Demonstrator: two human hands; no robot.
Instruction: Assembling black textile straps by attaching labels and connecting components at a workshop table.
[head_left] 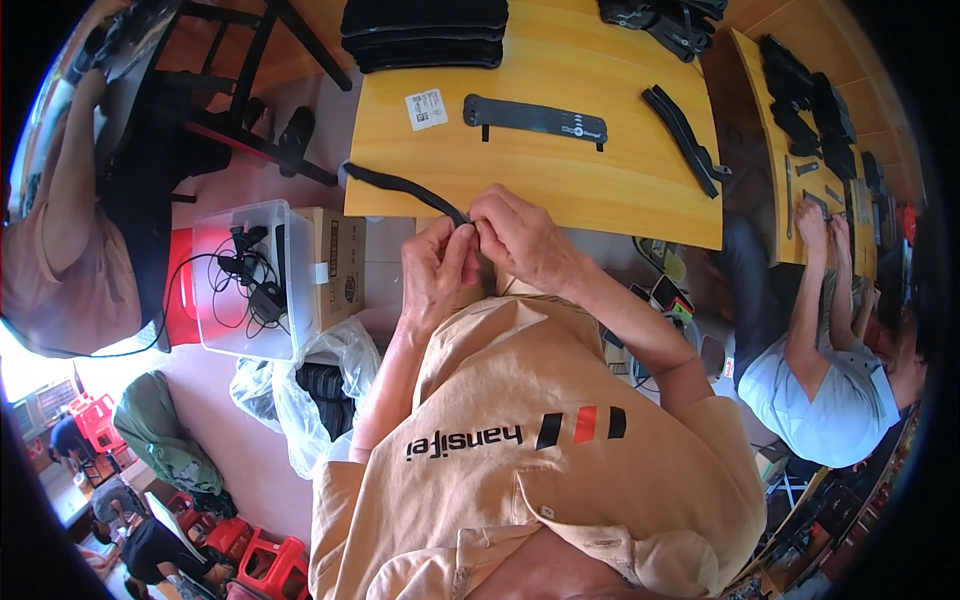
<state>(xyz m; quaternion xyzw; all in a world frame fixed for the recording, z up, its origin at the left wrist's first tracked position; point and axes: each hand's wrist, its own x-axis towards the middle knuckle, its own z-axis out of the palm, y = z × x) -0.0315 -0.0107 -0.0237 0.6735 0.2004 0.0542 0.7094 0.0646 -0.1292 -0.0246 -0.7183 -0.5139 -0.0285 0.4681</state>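
Both hands meet at the near edge of the wooden table (560, 190), in front of my chest. Between them they grip one end of a narrow black strap (405, 185), whose other end trails out to the left over the tabletop. My left hand (437, 265) pinches it with thumb and fingers. Close against it, my right hand (525, 238) is closed on the same end; the fingers hide the exact spot. Beyond my hands a flat dark strap (535, 119) with a printed end lies across the table, beside a white label sheet (426, 110).
Folded black straps (683, 140) lie at the table's right. Stacked black pieces (425, 35) stand at the far left, with a black bundle (665, 25) far right. Below left are a clear bin of cables (295, 300) and a carton (340, 265). Co-workers sit on both sides.
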